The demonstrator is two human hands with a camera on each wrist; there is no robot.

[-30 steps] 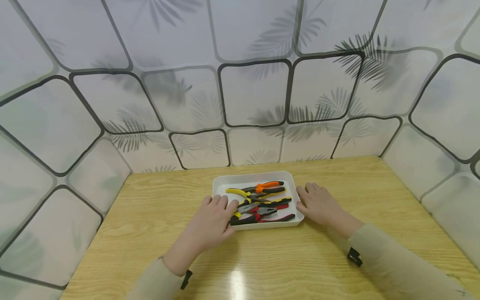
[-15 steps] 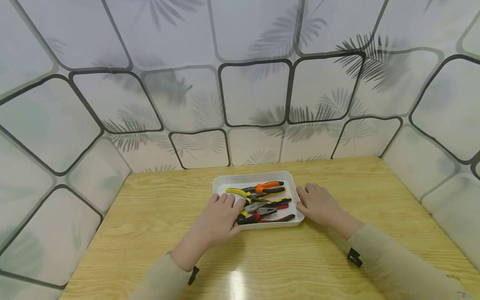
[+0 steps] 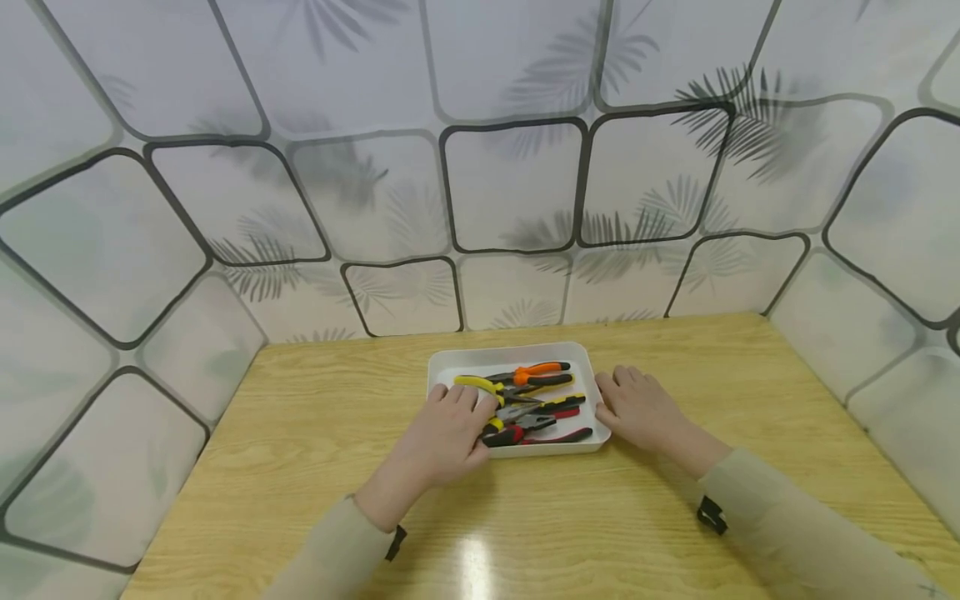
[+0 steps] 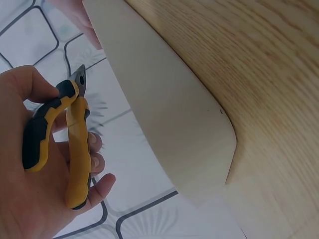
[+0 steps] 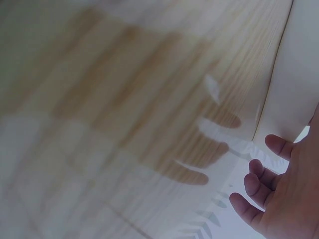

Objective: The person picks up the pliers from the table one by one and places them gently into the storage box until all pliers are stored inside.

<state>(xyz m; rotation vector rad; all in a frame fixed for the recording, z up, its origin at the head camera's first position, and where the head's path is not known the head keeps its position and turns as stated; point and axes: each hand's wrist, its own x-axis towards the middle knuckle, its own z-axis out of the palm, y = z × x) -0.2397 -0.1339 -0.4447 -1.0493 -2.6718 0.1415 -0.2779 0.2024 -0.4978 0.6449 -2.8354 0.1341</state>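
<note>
A white rectangular tray (image 3: 465,360) with several pliers in it stands on the table. My left hand (image 3: 446,437) is over its left side and holds pliers with yellow and black handles (image 4: 77,154); their handles are spread, and their metal nose (image 3: 519,411) points right over the other tools. My right hand (image 3: 637,408) rests at the tray's right wall, fingers loosely bent, holding nothing. Orange-and-black pliers (image 3: 528,373) lie at the back of the tray. Red-and-black pliers (image 3: 510,436) lie at the front, partly behind my left hand.
The wooden table (image 3: 337,400) extends around the tray on all sides. Behind it and at both sides stand pale walls (image 3: 510,183) with a dark-lined grid and leaf pattern.
My left hand has moved right and slightly up over the tray, carrying the yellow-and-black pliers along. The tray and my right hand have stayed in place.
</note>
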